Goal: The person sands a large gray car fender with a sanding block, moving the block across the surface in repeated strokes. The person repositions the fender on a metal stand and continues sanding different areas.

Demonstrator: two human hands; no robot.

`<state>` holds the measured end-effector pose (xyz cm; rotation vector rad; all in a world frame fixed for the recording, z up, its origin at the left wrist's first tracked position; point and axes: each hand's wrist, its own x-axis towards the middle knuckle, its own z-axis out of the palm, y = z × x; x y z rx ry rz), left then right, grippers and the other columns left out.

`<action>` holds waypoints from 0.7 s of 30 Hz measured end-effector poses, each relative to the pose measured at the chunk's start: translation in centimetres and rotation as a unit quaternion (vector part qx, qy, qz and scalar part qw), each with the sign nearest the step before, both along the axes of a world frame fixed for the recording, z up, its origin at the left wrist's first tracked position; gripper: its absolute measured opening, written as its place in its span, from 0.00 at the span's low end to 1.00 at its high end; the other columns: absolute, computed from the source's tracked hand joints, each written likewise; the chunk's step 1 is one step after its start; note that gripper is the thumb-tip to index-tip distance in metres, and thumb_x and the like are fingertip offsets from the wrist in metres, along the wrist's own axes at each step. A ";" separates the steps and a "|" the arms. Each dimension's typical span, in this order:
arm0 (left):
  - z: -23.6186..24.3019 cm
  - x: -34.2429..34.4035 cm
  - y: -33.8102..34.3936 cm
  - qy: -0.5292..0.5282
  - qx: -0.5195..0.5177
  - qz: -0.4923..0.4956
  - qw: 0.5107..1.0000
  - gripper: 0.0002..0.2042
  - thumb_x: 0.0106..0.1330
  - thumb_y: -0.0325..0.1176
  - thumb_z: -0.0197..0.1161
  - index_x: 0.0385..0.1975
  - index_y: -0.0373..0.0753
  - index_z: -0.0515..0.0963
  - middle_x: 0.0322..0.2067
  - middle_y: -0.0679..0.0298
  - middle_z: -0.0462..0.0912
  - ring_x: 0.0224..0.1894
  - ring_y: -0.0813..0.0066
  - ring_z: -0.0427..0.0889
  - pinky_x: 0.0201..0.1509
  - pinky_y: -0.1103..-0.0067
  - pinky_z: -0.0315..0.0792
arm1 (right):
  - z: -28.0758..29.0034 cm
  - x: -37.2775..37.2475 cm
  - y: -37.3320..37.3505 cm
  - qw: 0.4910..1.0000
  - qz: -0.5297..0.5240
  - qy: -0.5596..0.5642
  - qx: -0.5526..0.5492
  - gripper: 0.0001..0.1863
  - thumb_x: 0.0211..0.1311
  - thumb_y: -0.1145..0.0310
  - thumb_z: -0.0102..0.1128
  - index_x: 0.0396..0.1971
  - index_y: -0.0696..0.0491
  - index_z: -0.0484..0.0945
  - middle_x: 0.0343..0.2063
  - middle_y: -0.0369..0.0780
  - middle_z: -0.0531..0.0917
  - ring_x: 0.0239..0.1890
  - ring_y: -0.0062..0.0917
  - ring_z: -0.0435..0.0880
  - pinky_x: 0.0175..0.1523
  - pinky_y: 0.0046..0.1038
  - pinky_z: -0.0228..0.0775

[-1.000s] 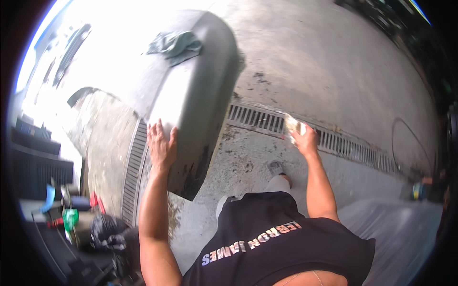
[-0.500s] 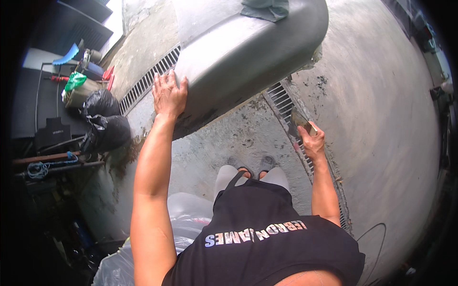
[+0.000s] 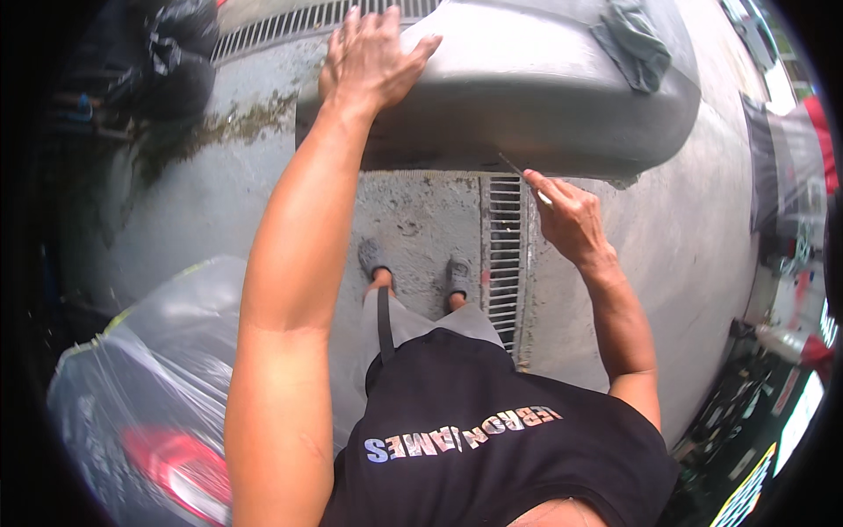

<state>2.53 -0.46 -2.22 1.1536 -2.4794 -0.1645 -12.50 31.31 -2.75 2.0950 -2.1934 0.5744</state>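
A large curved silver-grey panel [image 3: 527, 119], which looks like a car bumper, lies across the upper middle. My left hand [image 3: 373, 66] rests on its left end, fingers spread. In my right hand [image 3: 569, 215], close to the panel's near lower edge, is a thin flat scraper [image 3: 513, 163], seen nearly edge-on. The scraper's tip is over the panel's dark near side; whether it touches I cannot tell. A crumpled grey-green cloth [image 3: 634, 46] is draped on top of the panel at the right.
A metal drain grate [image 3: 504, 263] runs along the concrete floor beside my feet, and another grate [image 3: 294, 25] lies beyond the panel. Black bags [image 3: 183, 61] stand at the far left. Clear plastic sheeting [image 3: 149, 369] covers something at the near left. Assorted items [image 3: 746, 404] line the right side.
My view has turned, and the panel now lies more level across it. My right hand has come up from beside the grate to the panel's near edge with the scraper.
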 end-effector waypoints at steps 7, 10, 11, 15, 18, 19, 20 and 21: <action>2.6 0.4 3.0 0.025 0.007 -0.027 0.999 0.25 0.69 0.51 0.57 0.52 0.35 0.84 0.57 0.48 0.83 0.67 0.54 0.75 0.74 0.63 0.65 | 0.2 -2.2 -1.7 0.977 0.082 0.158 0.117 0.20 0.59 0.78 0.61 0.52 0.50 0.79 0.25 0.36 0.79 0.28 0.28 0.84 0.28 0.33 0.76; 4.6 1.7 3.0 0.021 0.031 0.013 0.999 0.23 0.69 0.48 0.56 0.50 0.34 0.85 0.53 0.47 0.85 0.60 0.51 0.82 0.67 0.62 0.73 | -0.1 -0.8 -1.1 0.967 0.158 0.154 0.129 0.20 0.60 0.78 0.61 0.53 0.51 0.79 0.25 0.36 0.79 0.27 0.28 0.84 0.28 0.33 0.76; 5.0 2.4 3.6 0.006 0.070 0.031 0.997 0.23 0.69 0.47 0.56 0.49 0.35 0.86 0.52 0.46 0.86 0.58 0.50 0.83 0.66 0.62 0.74 | 1.2 0.0 -1.0 0.972 0.150 0.147 0.111 0.20 0.59 0.78 0.61 0.53 0.51 0.80 0.25 0.36 0.79 0.27 0.28 0.84 0.28 0.33 0.77; 4.0 1.5 3.8 0.027 0.055 0.028 0.998 0.21 0.68 0.44 0.54 0.49 0.37 0.86 0.52 0.45 0.86 0.58 0.50 0.84 0.65 0.63 0.76 | 0.7 -1.0 -1.3 0.971 0.133 0.188 0.068 0.21 0.58 0.81 0.62 0.52 0.51 0.81 0.24 0.35 0.79 0.27 0.26 0.84 0.28 0.31 0.78; 3.6 1.0 3.6 0.031 0.055 0.029 0.998 0.20 0.68 0.42 0.53 0.49 0.38 0.86 0.53 0.47 0.86 0.58 0.52 0.84 0.65 0.64 0.76 | -1.1 -1.2 -1.8 0.959 0.159 0.209 0.111 0.21 0.58 0.82 0.62 0.52 0.50 0.80 0.23 0.36 0.79 0.27 0.27 0.85 0.27 0.32 0.78; 3.3 1.2 3.7 0.019 0.051 0.031 0.998 0.20 0.68 0.42 0.53 0.49 0.38 0.86 0.53 0.47 0.86 0.59 0.52 0.84 0.65 0.64 0.75 | -0.1 -0.8 -1.7 0.964 0.164 0.190 0.090 0.22 0.58 0.82 0.61 0.53 0.50 0.79 0.24 0.36 0.79 0.27 0.28 0.85 0.28 0.32 0.78; 3.1 1.4 3.8 0.006 0.047 0.034 0.998 0.20 0.67 0.41 0.53 0.50 0.38 0.86 0.54 0.48 0.86 0.59 0.52 0.83 0.65 0.64 0.75 | 0.7 -0.6 -1.9 0.968 0.170 0.171 0.069 0.22 0.59 0.82 0.60 0.53 0.50 0.78 0.24 0.37 0.79 0.28 0.29 0.85 0.28 0.33 0.78; 3.3 1.2 3.9 -0.005 0.039 0.028 0.999 0.20 0.67 0.41 0.53 0.50 0.38 0.86 0.54 0.48 0.86 0.59 0.53 0.83 0.66 0.65 0.75 | 0.6 -0.9 -2.2 0.966 0.160 0.181 0.087 0.22 0.59 0.82 0.60 0.53 0.50 0.78 0.24 0.37 0.79 0.28 0.29 0.85 0.28 0.33 0.78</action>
